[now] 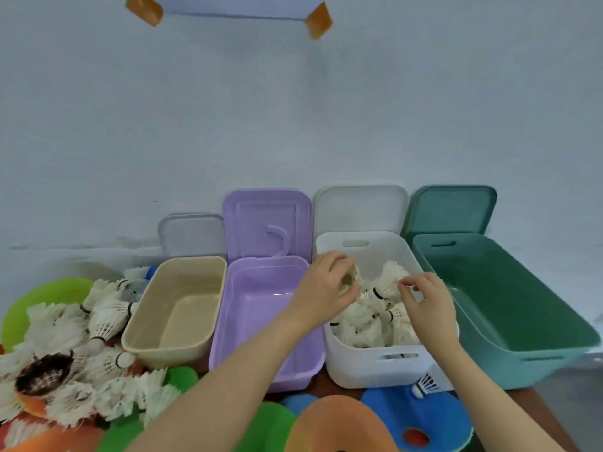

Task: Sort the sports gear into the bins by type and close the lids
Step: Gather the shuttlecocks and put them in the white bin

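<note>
**Shuttlecocks going into the white bin**

Shuttlecocks (380,316) fill much of the white bin (375,370), third from the left in a row of four open bins standing against a pale wall. Head view: the left hand (326,285) is over the bin's near-left corner, fingers curled round a feathered shuttlecock (350,277). The right hand (427,301) is over the bin's right side, thumb and forefinger pinching the feathers of an upright shuttlecock (390,282). The beige bin (137,340), purple bin (228,334) and green bin (509,360) show bare floors. Each bin's lid leans upright behind it. A loose pile of shuttlecocks (81,353) lies left of the beige bin, over green and orange discs. One shuttlecock (424,386) lies on a blue disc (434,415) just in front of the white bin, beside an orange disc (339,425).
</note>
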A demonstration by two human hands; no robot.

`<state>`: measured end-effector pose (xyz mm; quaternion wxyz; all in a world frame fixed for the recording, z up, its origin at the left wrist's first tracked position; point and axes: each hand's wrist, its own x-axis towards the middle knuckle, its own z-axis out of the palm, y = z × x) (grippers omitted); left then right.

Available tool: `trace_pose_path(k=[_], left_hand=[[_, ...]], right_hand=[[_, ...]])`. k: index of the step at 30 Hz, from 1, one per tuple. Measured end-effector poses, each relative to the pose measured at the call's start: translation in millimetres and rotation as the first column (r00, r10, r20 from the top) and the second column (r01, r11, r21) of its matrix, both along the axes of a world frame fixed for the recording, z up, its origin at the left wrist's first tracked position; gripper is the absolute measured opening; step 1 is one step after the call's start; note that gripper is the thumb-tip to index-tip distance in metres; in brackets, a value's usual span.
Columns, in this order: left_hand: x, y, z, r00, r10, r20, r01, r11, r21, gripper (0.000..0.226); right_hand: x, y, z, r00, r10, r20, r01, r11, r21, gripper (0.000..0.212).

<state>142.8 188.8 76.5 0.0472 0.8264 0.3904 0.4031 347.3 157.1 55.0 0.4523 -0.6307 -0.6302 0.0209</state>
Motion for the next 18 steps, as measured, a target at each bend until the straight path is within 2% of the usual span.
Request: trace_pose_path(k=[3,5,7,8,11,14,18], left_hand=[[27,14,-7,0.987,0.002,-0.161,-0.018,0.995,-0.1,0.044],[37,20,-15,0.945,0.072,-0.32,-0.15,0.962,-0.227,0.055],[36,19,-23,0.876,0.117,-0.468,-0.264,0.928,-0.262,0.061],[33,16,-27,0.859,0.115,-0.498,-0.267,0.932,-0.245,0.058],[18,6,-30,0.882,0.106,-0.46,-0.213,0.959,-0.187,0.055],[-10,-3,-29,0.846,0.1,-0.524,-0.238,0.95,-0.203,0.054],[-50,-20,-23,0.826,0.118,-0.551,-0.238,0.959,-0.152,0.052]], right_hand=[[22,8,-10,0.998,-0.049,0.043,0.055,0.988,-0.142,0.007],[29,14,-16,0.997,-0.05,0.061,0.065,0.959,-0.276,0.016],[31,16,-19,0.998,-0.031,0.058,0.05,0.927,-0.373,0.026],[31,16,-21,0.998,-0.017,0.067,0.041,0.922,-0.386,0.028],[24,11,-24,0.993,0.028,0.118,0.017,0.932,-0.362,0.027],[5,2,-27,0.987,0.113,0.111,-0.073,0.948,-0.309,0.024],[-33,-9,-28,0.968,0.229,0.102,-0.199,0.95,-0.241,0.02]])
